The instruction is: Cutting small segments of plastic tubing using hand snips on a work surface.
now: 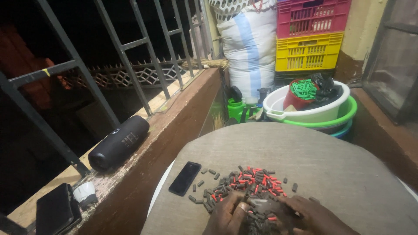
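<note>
1. Fingers of the left hand [226, 215] curl downward with their tips together, pressed into the near edge of a pile of small plugs [246, 187]; whether any single piece is pinched cannot be told.
2. Right hand [315, 215] lies flat beside the left, fingers close together and resting on the same pile; its grasp likewise cannot be told, since the lower frame edge cuts off both hands.
3. Pile of small plugs: short dark grey cylinders mixed with red ones, heaped at the near middle of the round tabletop [339, 161], with a few strays scattered to the left and right.
4. Black phone [185, 178]: lies flat on the tabletop, just left of the pile, apart from both hands.
5. Black cylindrical speaker [118, 142]: lies on its side on the concrete ledge [174, 117] left of the table, under a metal railing [130, 48].
6. Dark flat case [54, 211] and a small white object [85, 193]: sit at the near end of the ledge.
7. Stacked basins [320, 114]: white over green, beyond the table, holding a red tub of green pieces [302, 92].
8. White sack [250, 48] and two crates, pink [311, 17] above yellow [308, 52]: stand against the far wall.
</note>
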